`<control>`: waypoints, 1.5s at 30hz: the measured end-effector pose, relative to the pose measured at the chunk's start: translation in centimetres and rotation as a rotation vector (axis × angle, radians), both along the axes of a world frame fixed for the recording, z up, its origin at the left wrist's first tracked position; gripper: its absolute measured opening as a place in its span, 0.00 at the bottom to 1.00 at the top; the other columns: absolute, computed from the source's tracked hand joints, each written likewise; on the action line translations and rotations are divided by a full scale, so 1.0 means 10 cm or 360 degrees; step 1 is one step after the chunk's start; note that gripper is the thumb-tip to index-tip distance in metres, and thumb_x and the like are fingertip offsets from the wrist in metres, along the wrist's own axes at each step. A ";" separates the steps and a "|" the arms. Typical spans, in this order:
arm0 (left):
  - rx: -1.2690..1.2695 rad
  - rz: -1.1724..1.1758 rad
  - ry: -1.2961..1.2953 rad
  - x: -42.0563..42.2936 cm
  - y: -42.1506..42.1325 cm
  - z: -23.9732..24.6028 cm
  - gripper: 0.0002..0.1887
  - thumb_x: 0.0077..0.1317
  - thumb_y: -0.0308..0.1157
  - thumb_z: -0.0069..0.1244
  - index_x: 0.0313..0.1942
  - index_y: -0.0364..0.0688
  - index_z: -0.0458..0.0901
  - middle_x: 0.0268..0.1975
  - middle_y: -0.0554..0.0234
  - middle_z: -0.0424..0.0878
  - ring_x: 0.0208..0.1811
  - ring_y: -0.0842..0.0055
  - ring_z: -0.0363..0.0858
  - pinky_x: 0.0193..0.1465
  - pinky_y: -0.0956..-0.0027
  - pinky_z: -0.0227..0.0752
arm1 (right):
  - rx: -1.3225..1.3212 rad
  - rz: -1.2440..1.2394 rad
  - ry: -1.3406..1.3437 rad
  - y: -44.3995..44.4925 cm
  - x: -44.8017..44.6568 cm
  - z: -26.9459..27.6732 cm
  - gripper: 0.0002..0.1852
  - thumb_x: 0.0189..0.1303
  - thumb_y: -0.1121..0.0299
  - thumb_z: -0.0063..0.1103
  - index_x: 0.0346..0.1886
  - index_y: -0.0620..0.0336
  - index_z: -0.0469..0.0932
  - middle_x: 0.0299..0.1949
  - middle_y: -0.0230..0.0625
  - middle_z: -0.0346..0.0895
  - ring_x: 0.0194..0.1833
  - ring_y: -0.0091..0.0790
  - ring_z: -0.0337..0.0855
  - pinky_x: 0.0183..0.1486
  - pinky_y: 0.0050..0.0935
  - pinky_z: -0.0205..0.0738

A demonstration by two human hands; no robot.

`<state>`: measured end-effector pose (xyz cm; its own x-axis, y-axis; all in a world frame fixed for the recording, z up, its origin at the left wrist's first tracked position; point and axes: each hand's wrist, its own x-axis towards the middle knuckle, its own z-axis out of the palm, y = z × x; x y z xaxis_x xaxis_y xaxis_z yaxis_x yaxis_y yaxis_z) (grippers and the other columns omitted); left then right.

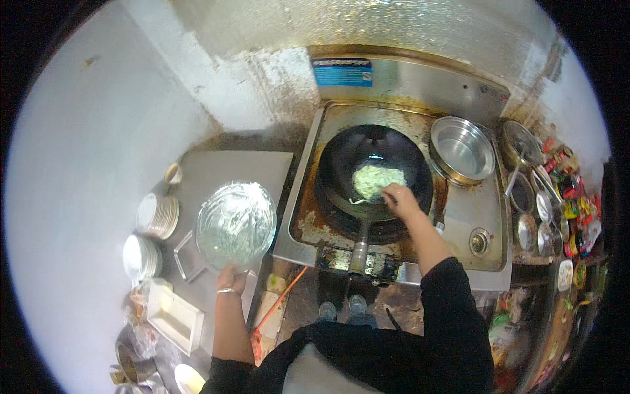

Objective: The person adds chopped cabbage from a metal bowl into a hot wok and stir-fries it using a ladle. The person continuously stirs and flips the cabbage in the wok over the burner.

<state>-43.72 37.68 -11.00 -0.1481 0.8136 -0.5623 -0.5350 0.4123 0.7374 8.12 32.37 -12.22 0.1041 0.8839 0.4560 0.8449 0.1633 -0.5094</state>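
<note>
My left hand [231, 279] grips the near rim of a wide, shiny round bowl [235, 226] over the steel counter on the left. Pale, wet residue coats the bowl's inside. A black wok [339, 152] sits on the stove in front of me, its handle [361, 251] pointing towards me. A flat patch of pale green and yellow batter-like food [371, 180] lies in the wok, with a thin strand at its near edge. My right hand [401, 201] reaches over the wok, fingers bunched at the food's right edge; whether they pinch any food is hidden.
Right of the wok stands a metal pot [462, 147]. Seasoning containers [526, 231], ladles and packets crowd the far right. Stacked plates [157, 216], stacked bowls [141, 256], a clear square dish [189, 258] and a white rectangular tray [174, 317] line the left counter [246, 165].
</note>
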 end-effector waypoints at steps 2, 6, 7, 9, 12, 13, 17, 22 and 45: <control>-0.0007 0.0028 -0.0095 -0.25 -0.18 -0.17 0.12 0.54 0.21 0.42 0.40 0.30 0.70 0.42 0.48 0.76 0.40 0.59 0.78 0.44 0.56 0.78 | -0.0260 -0.0158 0.0118 0.06 0.09 -0.04 0.07 0.50 0.74 0.58 0.34 0.60 0.79 0.31 0.45 0.76 0.33 0.47 0.77 0.36 0.38 0.72; -0.0217 0.0293 -0.0062 -0.71 -0.59 -0.41 0.16 0.54 0.19 0.39 0.45 0.29 0.67 0.47 0.44 0.73 0.49 0.54 0.74 0.52 0.52 0.72 | 0.0088 -0.0434 0.0394 0.15 0.14 -0.06 0.06 0.53 0.71 0.57 0.33 0.61 0.80 0.36 0.44 0.78 0.35 0.44 0.80 0.38 0.34 0.74; -0.0236 0.0366 -0.0030 -0.79 -0.70 -0.46 0.14 0.54 0.20 0.39 0.43 0.28 0.67 0.46 0.44 0.73 0.48 0.54 0.74 0.52 0.51 0.72 | 0.0063 -0.0691 0.0476 0.16 0.12 -0.07 0.07 0.54 0.70 0.58 0.32 0.62 0.80 0.35 0.43 0.79 0.37 0.40 0.81 0.38 0.33 0.74; -0.0280 0.0446 -0.0056 -0.92 -0.93 -0.55 0.12 0.55 0.21 0.39 0.41 0.27 0.67 0.44 0.44 0.74 0.47 0.54 0.75 0.50 0.51 0.73 | 0.0279 -0.0850 0.0806 0.21 0.04 -0.09 0.06 0.54 0.71 0.58 0.32 0.63 0.80 0.32 0.41 0.80 0.36 0.35 0.81 0.38 0.31 0.74; -0.0335 0.0506 -0.0178 -1.08 -1.23 -0.68 0.11 0.56 0.22 0.40 0.38 0.26 0.65 0.41 0.42 0.74 0.43 0.53 0.77 0.47 0.51 0.75 | -0.0043 -0.0919 0.0878 0.30 -0.06 -0.11 0.06 0.53 0.72 0.59 0.30 0.65 0.80 0.31 0.40 0.80 0.35 0.34 0.80 0.39 0.29 0.71; -0.0360 0.0551 -0.0182 -1.13 -1.29 -0.72 0.10 0.56 0.22 0.39 0.38 0.25 0.64 0.41 0.41 0.74 0.41 0.52 0.78 0.46 0.51 0.76 | -0.0262 -0.0801 0.0829 0.31 -0.08 -0.11 0.06 0.52 0.70 0.60 0.29 0.64 0.80 0.31 0.40 0.80 0.35 0.33 0.80 0.40 0.30 0.71; -0.0455 0.0784 -0.0266 -1.34 -1.40 -0.94 0.11 0.58 0.22 0.39 0.39 0.26 0.59 0.39 0.39 0.74 0.38 0.51 0.79 0.43 0.50 0.78 | -0.0356 -0.0962 0.0933 0.30 -0.05 -0.03 0.08 0.49 0.66 0.60 0.30 0.60 0.82 0.29 0.42 0.81 0.35 0.36 0.82 0.40 0.31 0.73; -0.0529 0.0924 -0.0422 -1.57 -1.35 -1.20 0.17 0.63 0.30 0.45 0.43 0.27 0.59 0.41 0.41 0.73 0.39 0.55 0.79 0.46 0.54 0.78 | -0.0537 -0.0942 0.0778 0.14 -0.08 0.25 0.11 0.50 0.64 0.58 0.30 0.62 0.82 0.30 0.44 0.81 0.39 0.40 0.82 0.41 0.32 0.74; -0.0607 0.0779 -0.0619 -1.90 -1.45 -1.30 0.23 0.62 0.37 0.48 0.54 0.38 0.61 0.55 0.46 0.63 0.52 0.54 0.69 0.51 0.54 0.70 | -0.0041 -0.0361 0.0588 0.14 -1.31 1.13 0.08 0.59 0.69 0.55 0.37 0.63 0.78 0.31 0.31 0.77 0.31 0.22 0.77 0.33 0.22 0.71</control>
